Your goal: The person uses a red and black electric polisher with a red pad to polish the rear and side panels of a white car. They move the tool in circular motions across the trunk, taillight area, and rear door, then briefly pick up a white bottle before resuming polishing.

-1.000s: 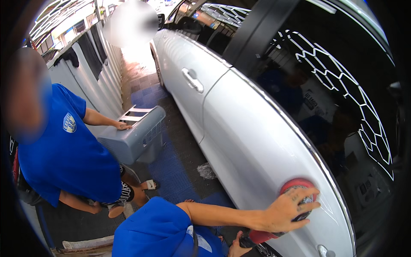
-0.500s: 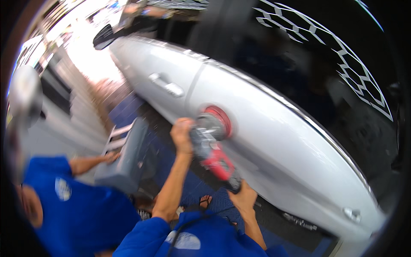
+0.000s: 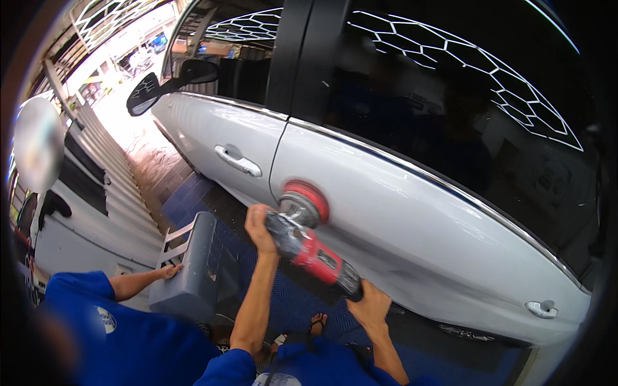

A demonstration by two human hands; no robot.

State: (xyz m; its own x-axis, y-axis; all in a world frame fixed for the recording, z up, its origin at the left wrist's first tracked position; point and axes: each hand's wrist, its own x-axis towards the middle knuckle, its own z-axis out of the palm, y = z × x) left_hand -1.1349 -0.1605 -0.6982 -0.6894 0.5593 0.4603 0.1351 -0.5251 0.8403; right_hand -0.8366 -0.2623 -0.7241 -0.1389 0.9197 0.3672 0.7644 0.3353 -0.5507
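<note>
A red and black polisher (image 3: 315, 254) slants across the middle of the view, its red round pad (image 3: 317, 198) against the silver rear door (image 3: 412, 212) of a car, just behind the gap to the front door. My left hand (image 3: 261, 230) is closed around the polisher's head end, close to the pad. Around the black tail end wraps my right hand (image 3: 371, 305). The pad's rim looks smeared. Below the pad, a darker crease runs along the door.
At the left, a co-worker in a blue shirt (image 3: 129, 334) rests a hand on a grey plastic step stool (image 3: 199, 264). The front door handle (image 3: 238, 161) and side mirror (image 3: 147, 95) stick out from the car. A corrugated wall (image 3: 119, 174) stands beyond.
My view has shifted, showing more of the car windows. Both hands keep their grip, and the polisher's pad has moved slightly up and toward the front door.
</note>
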